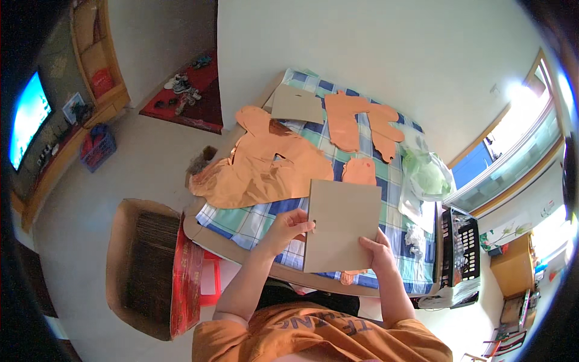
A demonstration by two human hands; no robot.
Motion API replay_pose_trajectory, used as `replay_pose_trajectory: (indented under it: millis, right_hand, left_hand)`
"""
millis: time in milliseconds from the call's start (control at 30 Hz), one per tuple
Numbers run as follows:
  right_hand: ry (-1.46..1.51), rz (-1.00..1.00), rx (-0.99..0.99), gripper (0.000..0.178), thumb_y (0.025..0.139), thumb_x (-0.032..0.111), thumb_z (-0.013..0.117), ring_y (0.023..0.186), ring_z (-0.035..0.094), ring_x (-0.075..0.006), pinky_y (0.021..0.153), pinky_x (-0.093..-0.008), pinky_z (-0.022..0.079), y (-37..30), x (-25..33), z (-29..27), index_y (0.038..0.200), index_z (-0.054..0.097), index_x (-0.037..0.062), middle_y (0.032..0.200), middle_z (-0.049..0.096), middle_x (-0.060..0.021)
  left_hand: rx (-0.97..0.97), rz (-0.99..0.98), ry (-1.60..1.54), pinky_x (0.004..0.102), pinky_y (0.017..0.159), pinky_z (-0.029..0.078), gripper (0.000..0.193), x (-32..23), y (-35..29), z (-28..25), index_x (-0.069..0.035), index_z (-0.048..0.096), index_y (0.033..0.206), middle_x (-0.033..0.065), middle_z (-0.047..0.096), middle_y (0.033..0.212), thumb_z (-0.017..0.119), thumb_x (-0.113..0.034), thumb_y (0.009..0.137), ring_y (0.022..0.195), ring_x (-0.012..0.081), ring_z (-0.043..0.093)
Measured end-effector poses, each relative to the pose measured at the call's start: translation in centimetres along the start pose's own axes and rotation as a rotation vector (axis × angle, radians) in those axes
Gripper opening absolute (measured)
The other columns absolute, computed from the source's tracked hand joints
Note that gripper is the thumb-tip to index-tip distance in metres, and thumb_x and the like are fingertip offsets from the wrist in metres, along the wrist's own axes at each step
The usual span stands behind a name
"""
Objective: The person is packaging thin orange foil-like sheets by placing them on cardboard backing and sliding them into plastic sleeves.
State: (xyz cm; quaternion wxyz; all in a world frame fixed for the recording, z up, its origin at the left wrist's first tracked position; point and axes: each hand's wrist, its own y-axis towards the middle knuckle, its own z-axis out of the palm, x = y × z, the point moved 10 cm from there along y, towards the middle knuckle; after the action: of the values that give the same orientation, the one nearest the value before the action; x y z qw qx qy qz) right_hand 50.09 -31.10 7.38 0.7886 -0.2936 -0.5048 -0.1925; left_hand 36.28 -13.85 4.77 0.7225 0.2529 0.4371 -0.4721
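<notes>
A flat grey-beige cardboard sheet is held up over the near side of the table. My left hand grips its left edge, thumb on the front, beside a small dark mark or notch. My right hand is closed on the lower right edge. Behind the sheet, partly covered by it, lies a small orange-copper cut piece. To the left spreads a large crumpled copper-coloured sheet. Farther back lie another grey-beige board and long copper-coloured pieces with rounded outlines.
The table has a blue, green and white checked cloth. A pale green plastic bag sits at its right, near a black plastic crate. At left on the floor stands an open carton holding stacked brown sheets, beside a red stool.
</notes>
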Motion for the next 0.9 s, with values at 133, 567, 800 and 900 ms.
replay_pose_trajectory:
  millis: [133,567,800,900]
  right_hand:
    - [-0.029,0.068,-0.001,0.048,0.081,0.001,0.065,0.103,0.061,-0.0222,0.092,-0.0353,0.048,0.5,-1.2,-1.4,0.127,0.052,-0.0004,0.114,0.063,-0.0102]
    - [-0.008,-0.043,-0.066,0.044,0.082,0.001,0.063,0.102,0.062,-0.0228,0.091,-0.036,0.05,-0.2,-0.2,-0.3,0.125,0.051,-0.0022,0.114,0.063,-0.0123]
    - [0.006,0.035,0.062,0.048,0.082,0.0,0.061,0.108,0.06,-0.0245,0.094,-0.0366,0.048,0.1,-0.5,0.2,0.128,0.049,-0.0017,0.119,0.061,-0.0135]
    - [-0.058,0.01,0.03,0.05,0.081,0.001,0.062,0.107,0.061,-0.0247,0.093,-0.0363,0.048,0.2,0.1,0.9,0.129,0.048,-0.001,0.118,0.061,-0.014]
  left_hand:
    - [-0.003,0.005,-0.249,0.027,0.071,0.056,0.014,0.5,-0.3,0.1,-0.003,0.063,0.105,0.0032,0.067,0.091,0.06,-0.007,0.091,0.083,0.0125,0.066]
    - [-0.039,0.257,0.307,0.0249,0.074,0.055,0.01,-1.6,-0.1,-0.4,0.004,0.065,0.098,0.0044,0.067,0.086,0.061,0.004,0.089,0.08,0.0108,0.066]
    - [0.019,0.396,0.658,0.0257,0.068,0.053,0.009,-7.1,-2.5,0.3,0.001,0.065,0.091,0.0074,0.068,0.081,0.069,-0.001,0.083,0.076,0.0131,0.067]
    - [0.135,0.492,0.847,0.0263,0.069,0.053,0.012,-8.9,-3.3,1.3,0.001,0.065,0.095,0.0084,0.068,0.082,0.068,0.0,0.083,0.077,0.0135,0.067]
